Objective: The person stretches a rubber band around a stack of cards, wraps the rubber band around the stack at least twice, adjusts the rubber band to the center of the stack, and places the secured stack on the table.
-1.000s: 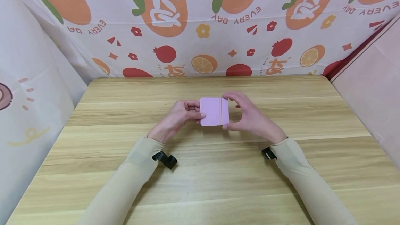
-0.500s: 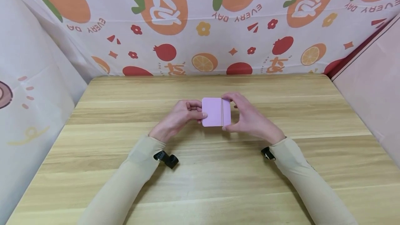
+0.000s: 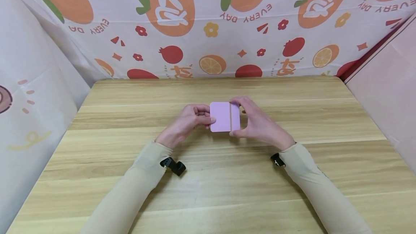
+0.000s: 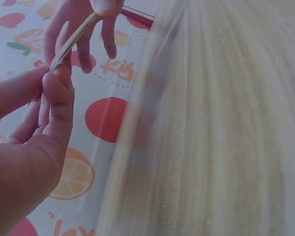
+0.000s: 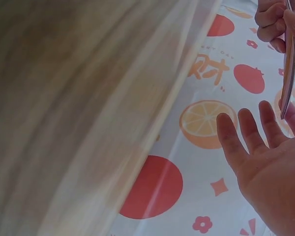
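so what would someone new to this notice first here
Probably the lilac square near the middle of the head view, held between the left hand and the right hand, with a thin brown band running across it nearer the right hand. After that, likely the cloth printed with big oranges and red fruit, hanging beyond the far edge of the wood-grain table.

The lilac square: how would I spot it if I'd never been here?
Over the far half of the wooden table, find the left hand and right hand facing each other. Between them is the lilac square, flat with rounded corners. Its colour and thin brown band set it apart from everything around it.
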Demonstrator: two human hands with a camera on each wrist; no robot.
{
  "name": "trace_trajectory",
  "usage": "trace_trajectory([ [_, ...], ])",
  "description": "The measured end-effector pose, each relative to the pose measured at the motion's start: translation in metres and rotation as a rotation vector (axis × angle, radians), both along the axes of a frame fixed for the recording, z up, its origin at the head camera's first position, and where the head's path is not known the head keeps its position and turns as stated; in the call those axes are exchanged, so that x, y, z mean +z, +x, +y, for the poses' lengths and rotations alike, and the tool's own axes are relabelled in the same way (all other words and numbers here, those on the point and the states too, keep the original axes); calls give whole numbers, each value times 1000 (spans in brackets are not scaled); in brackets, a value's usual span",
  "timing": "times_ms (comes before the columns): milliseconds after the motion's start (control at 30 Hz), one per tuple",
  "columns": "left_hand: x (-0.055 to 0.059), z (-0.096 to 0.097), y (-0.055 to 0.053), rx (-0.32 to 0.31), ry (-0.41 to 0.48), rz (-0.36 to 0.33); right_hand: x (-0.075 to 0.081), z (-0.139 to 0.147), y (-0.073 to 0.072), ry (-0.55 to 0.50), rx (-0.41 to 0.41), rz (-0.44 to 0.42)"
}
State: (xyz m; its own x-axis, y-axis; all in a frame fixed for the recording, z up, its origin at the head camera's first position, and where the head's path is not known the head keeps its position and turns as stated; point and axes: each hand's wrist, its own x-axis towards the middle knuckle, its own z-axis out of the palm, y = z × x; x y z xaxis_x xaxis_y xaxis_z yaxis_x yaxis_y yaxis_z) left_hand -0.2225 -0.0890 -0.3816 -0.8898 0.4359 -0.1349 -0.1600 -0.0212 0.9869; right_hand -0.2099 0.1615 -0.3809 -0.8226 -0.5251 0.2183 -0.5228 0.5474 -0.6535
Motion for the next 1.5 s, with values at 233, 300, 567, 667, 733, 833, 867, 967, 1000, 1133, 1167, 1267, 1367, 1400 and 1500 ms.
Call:
trace_trajectory([
  [233,0,-1,0,11,-9,-14,3,5,-1,-114,23,-133],
  [300,0,0,0,11,-9,-16,3,8,-3,-181,20,-184],
  [567,2,3,2,-8,-20,10,1,12,-9,-389,-99,-211],
  [667,3,4,2,-30,-35,9,4,10,-5,-458,-174,-207],
  [733,3,5,3,-49,-44,10,6,8,-2,-491,-209,-207],
  [833,2,6,3,-64,-48,8,8,5,1,-508,-234,-205],
  [867,2,6,3,-67,-48,9,9,4,1,-503,-241,-208],
  [967,1,6,4,-79,-54,12,12,1,3,-474,-255,-232],
  [1000,0,6,4,-85,-55,16,11,0,3,-465,-259,-240],
  [1133,-2,7,6,-99,-58,26,7,-1,2,-466,-265,-270],
  [1167,-2,7,6,-101,-60,31,7,-2,2,-470,-263,-270],
  [1267,-3,8,6,-106,-72,42,2,-3,1,-481,-257,-259],
  [1367,-3,8,7,-113,-84,54,3,-4,3,-478,-254,-250],
  [1400,-3,8,7,-115,-88,57,3,-4,3,-474,-255,-249],
  [1500,-3,8,7,-114,-103,63,2,-5,3,-467,-259,-249],
])
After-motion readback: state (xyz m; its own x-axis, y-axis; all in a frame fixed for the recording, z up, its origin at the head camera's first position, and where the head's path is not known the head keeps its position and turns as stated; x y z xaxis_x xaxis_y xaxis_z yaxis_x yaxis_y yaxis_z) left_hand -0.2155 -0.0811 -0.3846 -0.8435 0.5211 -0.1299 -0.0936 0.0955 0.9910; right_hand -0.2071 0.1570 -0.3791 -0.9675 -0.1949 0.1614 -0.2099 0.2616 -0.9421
